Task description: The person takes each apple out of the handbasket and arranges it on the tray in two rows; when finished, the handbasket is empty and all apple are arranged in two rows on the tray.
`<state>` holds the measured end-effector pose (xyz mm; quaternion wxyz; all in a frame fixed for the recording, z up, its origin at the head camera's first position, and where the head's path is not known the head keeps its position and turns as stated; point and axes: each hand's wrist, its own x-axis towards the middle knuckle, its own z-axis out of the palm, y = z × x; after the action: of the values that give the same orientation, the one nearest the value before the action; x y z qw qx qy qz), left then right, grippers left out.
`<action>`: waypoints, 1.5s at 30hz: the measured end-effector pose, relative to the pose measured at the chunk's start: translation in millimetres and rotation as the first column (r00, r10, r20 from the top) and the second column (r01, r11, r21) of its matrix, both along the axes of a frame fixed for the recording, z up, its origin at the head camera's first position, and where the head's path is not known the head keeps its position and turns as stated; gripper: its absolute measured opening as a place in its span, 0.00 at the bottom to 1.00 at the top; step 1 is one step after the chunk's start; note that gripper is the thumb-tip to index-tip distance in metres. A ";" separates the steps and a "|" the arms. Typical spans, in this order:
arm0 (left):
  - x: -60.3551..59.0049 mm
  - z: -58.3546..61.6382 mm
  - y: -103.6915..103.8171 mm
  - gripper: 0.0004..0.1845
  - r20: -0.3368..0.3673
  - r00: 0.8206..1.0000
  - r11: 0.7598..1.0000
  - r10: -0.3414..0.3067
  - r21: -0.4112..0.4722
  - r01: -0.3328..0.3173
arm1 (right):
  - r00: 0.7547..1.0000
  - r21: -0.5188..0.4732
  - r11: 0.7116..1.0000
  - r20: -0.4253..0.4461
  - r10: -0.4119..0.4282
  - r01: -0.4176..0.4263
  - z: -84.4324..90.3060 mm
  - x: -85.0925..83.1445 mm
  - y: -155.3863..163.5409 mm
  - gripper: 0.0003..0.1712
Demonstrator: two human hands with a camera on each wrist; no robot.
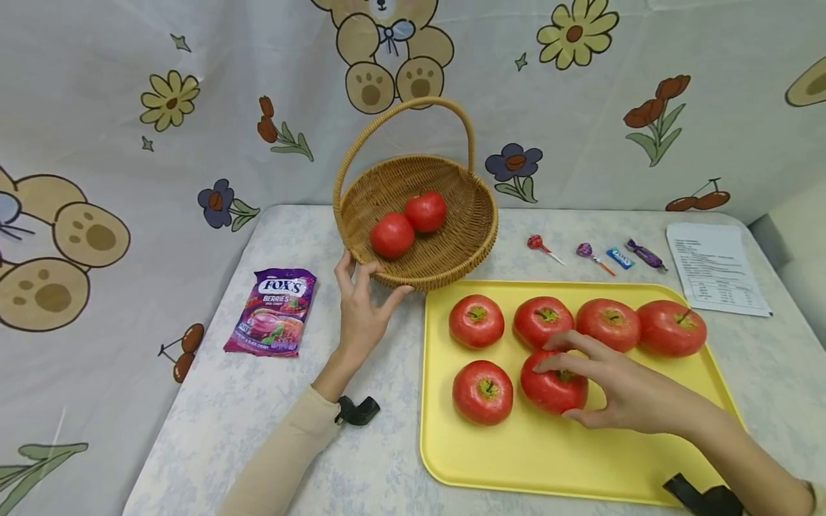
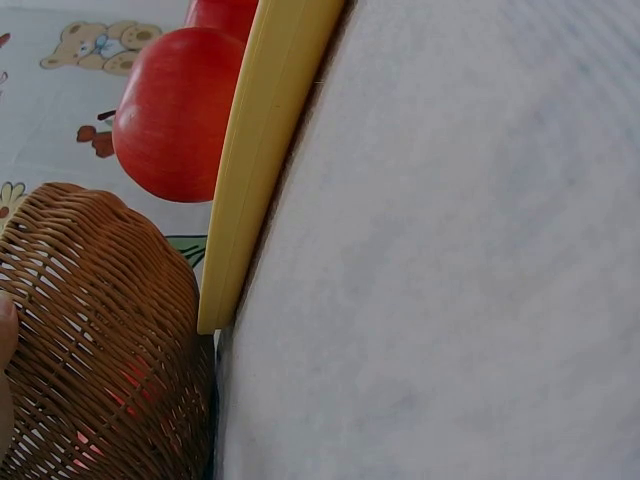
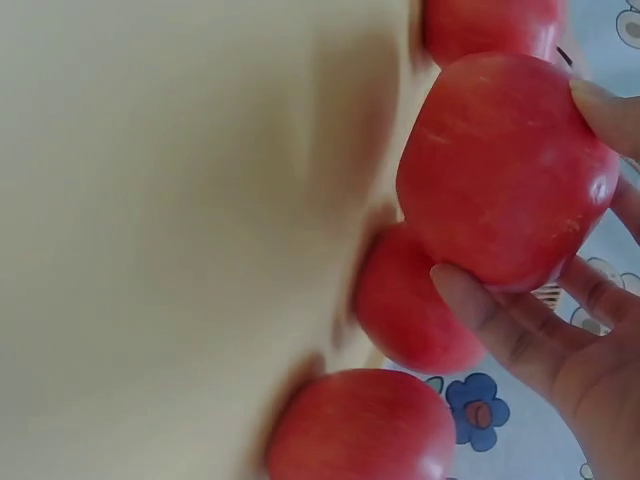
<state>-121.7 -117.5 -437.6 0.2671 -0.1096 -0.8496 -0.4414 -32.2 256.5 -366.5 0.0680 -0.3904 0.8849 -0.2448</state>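
Apples fill the yellow tray point(image 1: 568, 459), the landmark here: four in its far row, two in its near row. The right hand point(image 1: 619, 390) curls its fingers point(image 3: 480, 300) and thumb around the near-row apple point(image 1: 553, 387) on the right, which rests on the tray. Beyond the tray's far left corner stands a wicker basket point(image 1: 452, 251) holding two more apples point(image 1: 408, 223). The left hand point(image 1: 361, 312) rests on the basket's near rim, fingers straight and spread. Left of the tray, past that hand, a purple candy bag point(image 1: 274, 312) lies on the bench point(image 1: 213, 408). Beyond the tray's far edge lie lollipops and wrapped sweets point(image 1: 596, 254); a paper sheet point(image 1: 713, 269) lies to the tray's far right.
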 end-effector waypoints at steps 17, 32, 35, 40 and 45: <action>-0.7 -1.3 -0.8 0.27 0.005 1.000 1.000 -0.004 0.009 0.004 | 0.989 0.054 0.998 -0.145 0.015 -0.007 -20.1 7.1 -2.4 0.42; -1.3 -1.0 -1.4 0.26 -0.017 1.000 1.000 -0.014 0.008 0.015 | 0.971 0.045 0.999 -0.237 0.014 -0.004 -2.0 4.6 -6.0 0.34; -1.3 -1.6 -1.5 0.26 -0.019 1.000 1.000 -0.015 0.007 0.015 | 0.966 0.014 1.000 -0.257 0.002 0.002 10.5 -4.1 -7.1 0.31; -1.1 -1.1 -1.2 0.26 -0.021 1.000 1.000 -0.013 0.006 0.013 | 0.959 -0.022 1.000 -0.283 -0.004 -0.002 24.0 -21.9 -11.5 0.32; -1.5 -1.2 -1.2 0.26 -0.024 0.999 1.000 -0.024 0.007 0.024 | 0.966 -0.061 0.997 -0.257 0.020 -0.037 30.7 -39.3 -22.3 0.30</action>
<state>-123.3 -118.7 -438.8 0.2725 -0.1242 -0.8433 -0.4463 -71.5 234.3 -335.8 -0.0559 -0.4334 0.8721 -0.2203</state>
